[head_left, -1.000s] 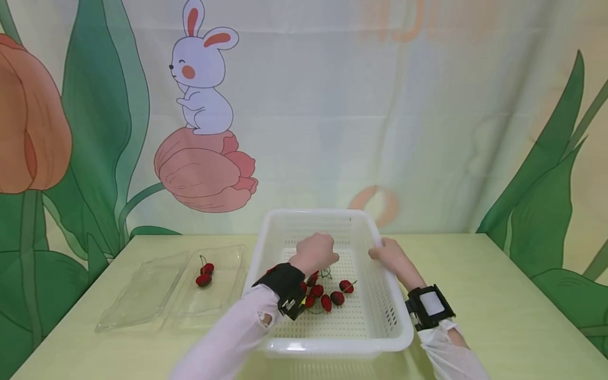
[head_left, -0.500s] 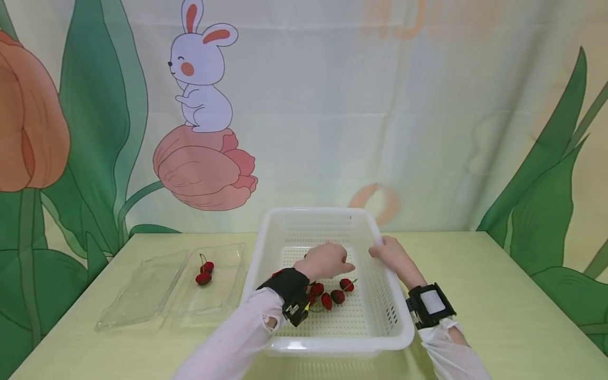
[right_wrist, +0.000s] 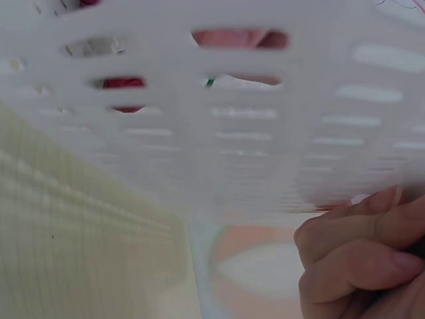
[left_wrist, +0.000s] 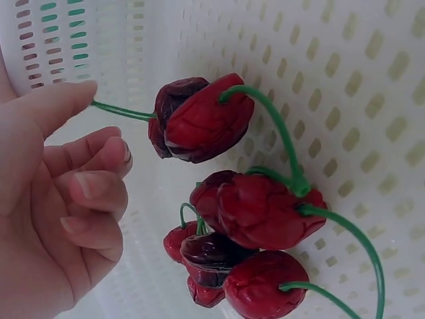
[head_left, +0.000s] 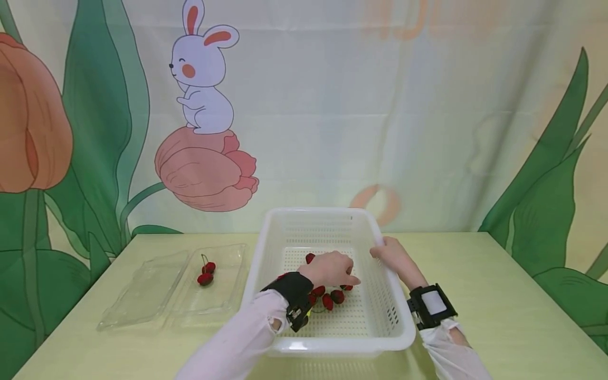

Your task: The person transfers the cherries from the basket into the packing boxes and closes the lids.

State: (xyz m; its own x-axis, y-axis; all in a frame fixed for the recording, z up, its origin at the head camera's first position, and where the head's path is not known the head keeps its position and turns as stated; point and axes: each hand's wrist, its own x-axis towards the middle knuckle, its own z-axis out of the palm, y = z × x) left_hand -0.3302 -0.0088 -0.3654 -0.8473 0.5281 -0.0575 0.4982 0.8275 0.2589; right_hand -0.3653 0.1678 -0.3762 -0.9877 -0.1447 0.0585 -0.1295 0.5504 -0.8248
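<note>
My left hand [head_left: 329, 269] is inside the white basket [head_left: 339, 345], above several red cherries [head_left: 328, 302]. In the left wrist view, the thumb tip meets the green stem [left_wrist: 123, 110] of one dark red cherry [left_wrist: 202, 119]. A gap shows between this thumb and the loosely bent fingers [left_wrist: 99, 189], and no pinch on the stem is visible. The right hand [head_left: 395, 257] grips the basket's right rim. In the right wrist view, its curled fingers [right_wrist: 352, 266] show beside the slotted wall. Other cherries are partly hidden under the left hand and wrist.
A clear plastic clamshell box [head_left: 216, 303] lies unfolded on the pale yellow table [head_left: 484, 295], left of the basket. Two cherries [head_left: 206, 278] sit in its right half; its lid half [head_left: 142, 290] is on the left. A printed curtain [head_left: 309, 105] hangs behind.
Inside the basket, my left hand has moved right and toward me, to the rightmost cherry. A cherry at the back has come into view. The right hand keeps its hold on the rim.
</note>
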